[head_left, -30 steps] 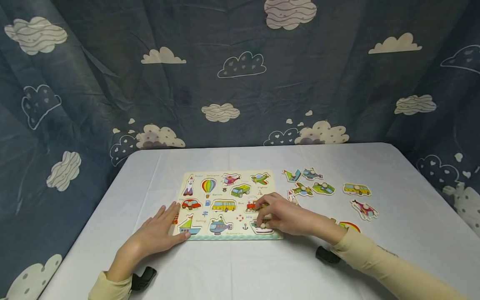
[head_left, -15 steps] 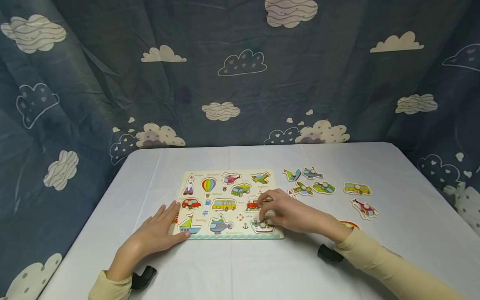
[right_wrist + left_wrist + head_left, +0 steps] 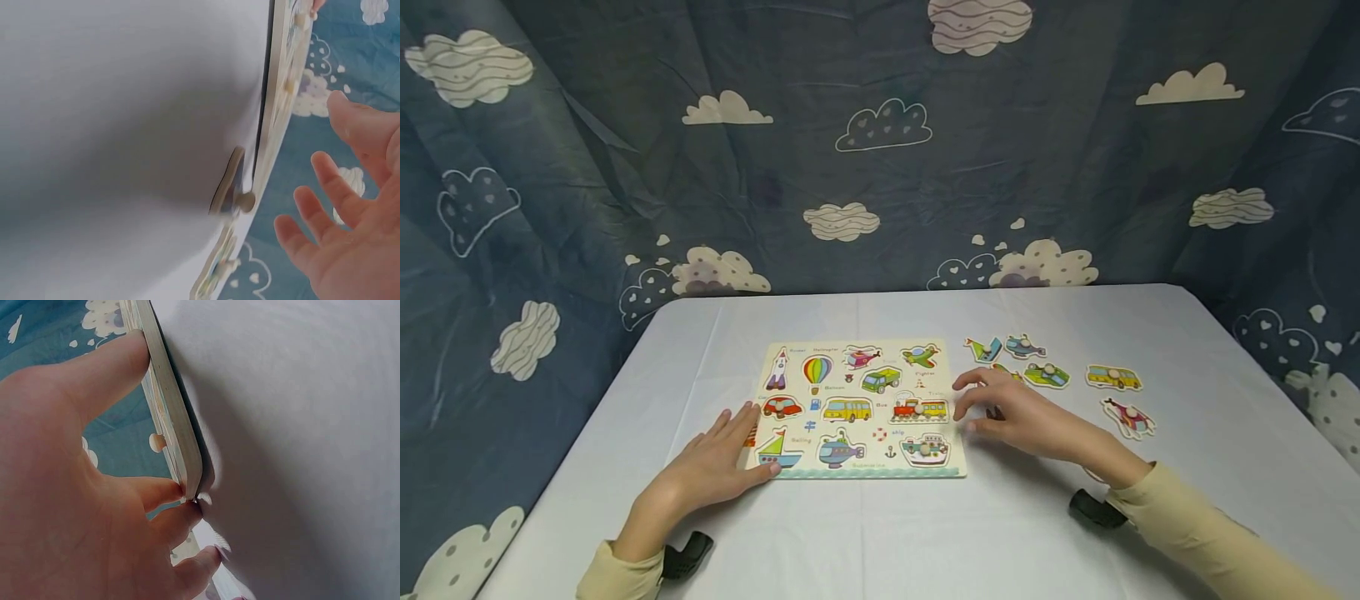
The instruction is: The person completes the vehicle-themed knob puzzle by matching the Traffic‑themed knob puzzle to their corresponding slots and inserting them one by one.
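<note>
A flat picture puzzle board (image 3: 867,473) printed with vehicles lies on the white table. My left hand (image 3: 715,462) rests along its left edge, thumb at the near left corner; the left wrist view shows thumb and fingertips against the board's side (image 3: 178,419). A knobbed ship piece (image 3: 924,451) lies over the ship picture at lower right. Just right of the board hovers my right hand (image 3: 1026,417), fingers loosely bent. Seen from the right wrist, its fingers (image 3: 334,187) are spread and hold nothing. Near it in that view is a small knobbed piece (image 3: 229,181), partly covered by the hand in the head view.
Several loose knobbed pieces lie to the right: a sailboat (image 3: 983,350), a blue aircraft-like piece (image 3: 1024,347), a green vehicle (image 3: 1047,377), a yellow bus (image 3: 1114,378) and a red helicopter (image 3: 1129,419). A dark cloud-patterned cloth (image 3: 880,183) hangs behind the table.
My right hand has let go of the ship piece and moved right, off the board toward the loose pieces. The ship piece now shows fully. My left hand has stayed put.
</note>
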`<state>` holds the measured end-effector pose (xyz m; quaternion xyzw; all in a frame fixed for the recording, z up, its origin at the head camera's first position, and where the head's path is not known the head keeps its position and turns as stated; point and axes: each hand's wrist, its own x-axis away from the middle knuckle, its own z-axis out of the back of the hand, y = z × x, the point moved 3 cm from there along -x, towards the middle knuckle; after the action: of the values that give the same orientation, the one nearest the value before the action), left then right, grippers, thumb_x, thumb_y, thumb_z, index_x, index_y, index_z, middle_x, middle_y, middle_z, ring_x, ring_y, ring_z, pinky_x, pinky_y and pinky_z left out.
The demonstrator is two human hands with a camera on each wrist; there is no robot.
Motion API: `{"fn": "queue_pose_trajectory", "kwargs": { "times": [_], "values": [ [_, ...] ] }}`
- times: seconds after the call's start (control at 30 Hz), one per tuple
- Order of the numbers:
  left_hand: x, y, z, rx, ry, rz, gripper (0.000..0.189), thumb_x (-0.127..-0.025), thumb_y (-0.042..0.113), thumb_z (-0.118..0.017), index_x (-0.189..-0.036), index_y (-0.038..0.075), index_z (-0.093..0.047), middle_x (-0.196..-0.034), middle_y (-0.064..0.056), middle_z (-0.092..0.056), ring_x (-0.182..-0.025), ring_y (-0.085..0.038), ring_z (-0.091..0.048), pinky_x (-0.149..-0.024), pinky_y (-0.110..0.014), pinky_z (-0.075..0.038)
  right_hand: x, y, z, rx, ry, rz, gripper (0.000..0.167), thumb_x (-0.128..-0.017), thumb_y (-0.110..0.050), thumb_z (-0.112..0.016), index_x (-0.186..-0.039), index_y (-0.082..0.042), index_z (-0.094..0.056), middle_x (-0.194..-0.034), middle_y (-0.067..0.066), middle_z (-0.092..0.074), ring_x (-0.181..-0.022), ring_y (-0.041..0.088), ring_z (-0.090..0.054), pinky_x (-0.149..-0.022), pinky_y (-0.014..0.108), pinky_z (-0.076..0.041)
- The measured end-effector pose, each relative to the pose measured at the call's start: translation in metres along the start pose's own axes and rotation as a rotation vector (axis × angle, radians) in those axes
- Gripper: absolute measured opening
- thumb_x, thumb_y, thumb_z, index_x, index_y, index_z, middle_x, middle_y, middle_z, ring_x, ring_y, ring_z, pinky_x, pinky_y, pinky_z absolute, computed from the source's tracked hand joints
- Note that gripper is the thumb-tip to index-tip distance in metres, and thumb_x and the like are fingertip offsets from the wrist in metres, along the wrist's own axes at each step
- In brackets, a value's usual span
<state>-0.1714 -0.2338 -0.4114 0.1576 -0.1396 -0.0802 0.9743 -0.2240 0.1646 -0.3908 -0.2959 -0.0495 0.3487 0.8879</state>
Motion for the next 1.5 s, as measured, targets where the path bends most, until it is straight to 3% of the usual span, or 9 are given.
{"fn": "queue_pose_trajectory", "kwargs": {
  "times": [0.47,0.67,1.07,1.23,1.5],
  "values": [
    [-0.001,-0.001,0.0,0.003,0.0,-0.01,0.101,-0.086,0.064,-0.061,-0.155,0.001,-0.023,-0.16,-0.019,-0.022,-0.145,-0.046,-0.015,-0.108,-0.069,-0.018,0.023,0.017,0.022,0.007,0.096,-0.086,0.023,-0.083,-0.003,-0.078,-0.098,-0.02,-0.074,-0.129,0.007,-0.057,-0.124,0.031,-0.047,-0.1,0.055,-0.039],
    [0.0,-0.001,0.0,0.006,-0.004,-0.02,0.101,-0.086,0.064,-0.061,-0.155,0.0,-0.023,-0.16,-0.019,-0.022,-0.145,-0.046,-0.015,-0.108,-0.069,-0.018,0.032,0.027,0.031,0.022,0.11,-0.155,0.023,-0.084,-0.004,-0.077,-0.099,-0.022,-0.073,-0.134,0.01,-0.055,-0.128,0.035,-0.045,-0.101,0.06,-0.038],
    [0.001,0.0,0.002,0.006,0.0,-0.023,0.101,-0.086,0.065,-0.06,-0.155,0.001,-0.023,-0.16,-0.019,-0.023,-0.145,-0.046,-0.015,-0.107,-0.07,-0.019,0.045,0.051,0.053,0.028,0.15,-0.21,0.022,-0.087,-0.005,-0.075,-0.107,-0.015,-0.073,-0.136,0.016,-0.052,-0.129,0.044,-0.042,-0.101,0.066,-0.033],
    [0.0,0.0,0.002,0.005,0.003,-0.023,0.102,-0.086,0.065,-0.061,-0.155,0.001,-0.023,-0.159,-0.02,-0.023,-0.144,-0.047,-0.015,-0.107,-0.07,-0.018,0.046,0.061,0.058,0.019,0.169,-0.245,0.023,-0.087,-0.004,-0.074,-0.108,-0.011,-0.072,-0.136,0.018,-0.052,-0.13,0.045,-0.04,-0.103,0.068,-0.029],
    [-0.001,-0.002,0.0,-0.002,0.01,-0.024,0.102,-0.085,0.066,-0.06,-0.155,0.001,-0.024,-0.16,-0.019,-0.023,-0.145,-0.046,-0.015,-0.107,-0.07,-0.019,0.035,0.079,0.057,0.022,0.167,-0.265,0.02,-0.086,-0.004,-0.076,-0.104,-0.011,-0.074,-0.135,0.019,-0.054,-0.129,0.043,-0.043,-0.103,0.064,-0.032]
  ]
}}
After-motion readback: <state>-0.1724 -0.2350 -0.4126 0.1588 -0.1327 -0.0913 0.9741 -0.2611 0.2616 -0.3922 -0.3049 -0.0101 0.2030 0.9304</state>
